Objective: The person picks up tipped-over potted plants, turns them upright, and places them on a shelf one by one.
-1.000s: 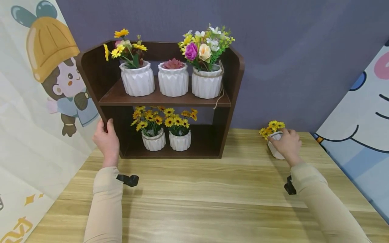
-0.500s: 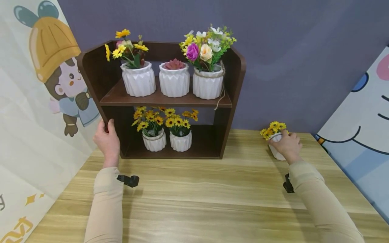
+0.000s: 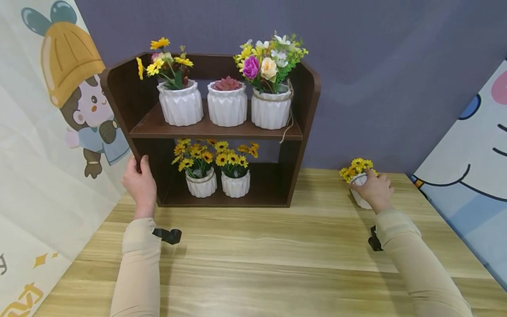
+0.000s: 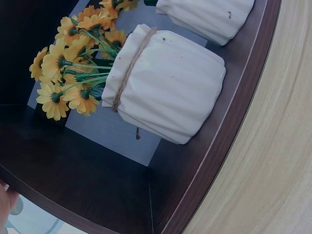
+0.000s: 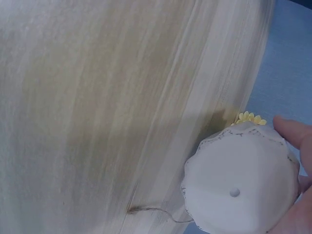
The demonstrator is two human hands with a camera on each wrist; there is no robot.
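My left hand (image 3: pixel 140 181) grips the left side panel of a dark brown two-tier shelf (image 3: pixel 215 132), thumb on the near side. In the left wrist view only a bit of that hand (image 4: pixel 5 202) shows at the panel's edge. Far to the right, my right hand (image 3: pixel 374 190) holds a small white flowerpot (image 3: pixel 359 200) with yellow artificial flowers (image 3: pixel 356 167). The right wrist view looks onto the pot's underside (image 5: pixel 239 185), which has a small hole; a twine end (image 5: pixel 151 209) trails from it. The pot is tilted, its flowers leaning away to the left.
Three white pots stand on the upper tier: yellow flowers (image 3: pixel 180 105), a red succulent (image 3: pixel 227 106) and a mixed bouquet (image 3: pixel 270 109). Below are two small sunflower pots (image 3: pixel 201 186). The wooden table (image 3: pixel 253 255) meets a grey-purple wall (image 3: pixel 376 79); cartoon-printed sheets (image 3: pixel 31 145) flank it.
The head view has shifted very slightly, and my right forearm has edged a little to the left. Both hands keep their hold; shelf and pots stay as they were.
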